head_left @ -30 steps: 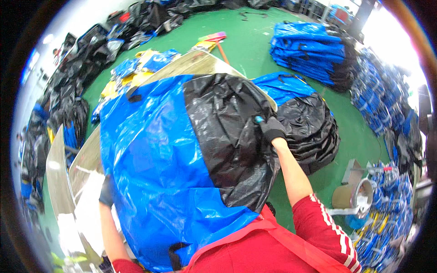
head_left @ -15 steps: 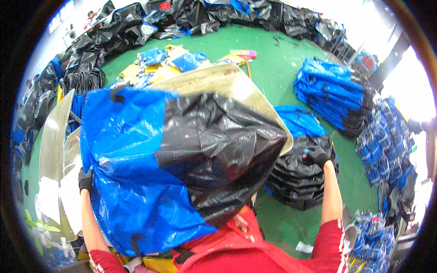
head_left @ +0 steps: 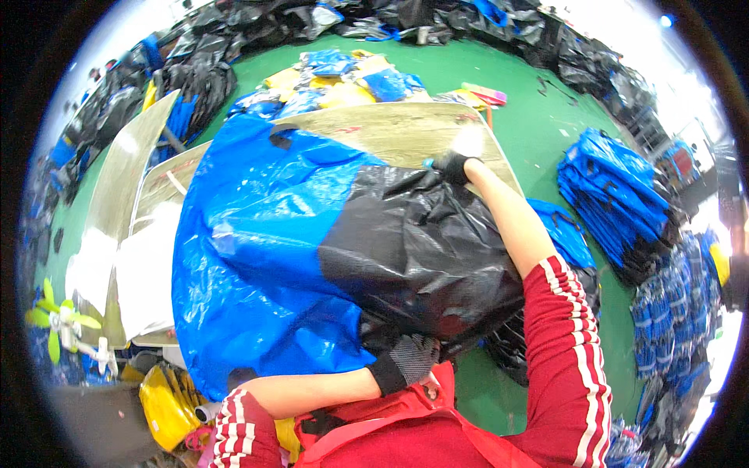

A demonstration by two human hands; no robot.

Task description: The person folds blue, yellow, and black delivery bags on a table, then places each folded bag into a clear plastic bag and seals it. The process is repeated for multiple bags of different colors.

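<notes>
A large sack of crinkled plastic sheet, blue at the left and black at the right (head_left: 273, 226), lies spread over a wood-patterned tabletop (head_left: 390, 125) in front of me. My left hand (head_left: 412, 360), in a grey and black glove, rests on the near edge of the black part, its fingers laid out over the sheet. My gloved right hand (head_left: 454, 166) is at the far edge of the black part, fingers curled. A small light-blue thing (head_left: 427, 164) shows at its fingertips, too small to name. Short dark straps (head_left: 280, 138) sit near the sack's blue end.
Beyond the table lies a heap of blue and yellow packets (head_left: 343, 82) on the green floor. Stacks of blue and black sacks (head_left: 612, 203) stand at the right, with bundled blue items (head_left: 671, 312) nearer. A small fan with green blades (head_left: 62, 318) is at the left.
My left hand has left the blue side edge and come across to the near black edge. My right hand has swung from the right onto the far black edge. The sack lies flatter.
</notes>
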